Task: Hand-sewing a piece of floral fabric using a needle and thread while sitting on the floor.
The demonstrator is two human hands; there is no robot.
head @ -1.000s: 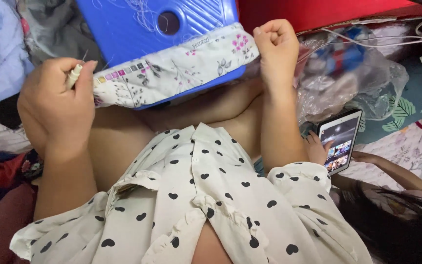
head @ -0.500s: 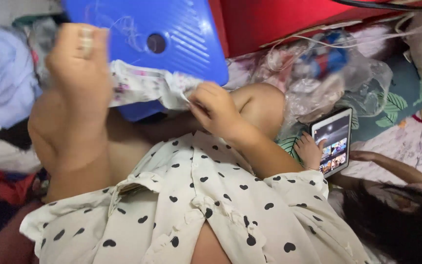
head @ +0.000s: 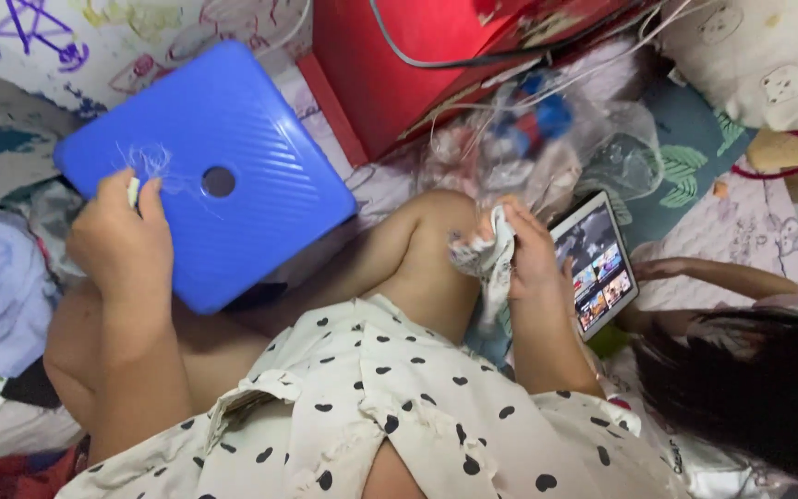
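Nearest the camera: cream dress w/ black hearts (head: 399,416) across the lap, bare knees beyond it. Left hand (head: 122,245) is up over the near edge of the blue plastic stool (head: 210,171), fingers clenched round a small white object (head: 133,191) held betw. thumb and forefinger; can't tell what it is. White threads or fluff lie on the stool top just beside the hand, near the round hole in the middle.

Right hand (head: 526,259) is beside the right knee, fingers grasping a bunched floral cloth (head: 487,254), part hanging down. Just right of that hand a tablet (head: 595,263) w/ lit screen, held by another person's hand (head: 695,273); their dark hair fills the lower right.

Further off: clear plastic bag (head: 547,139) w/ blue bits inside, red box (head: 436,65) w/ cables over it, pale pillow (head: 768,55) top right, scribbled wall top left.
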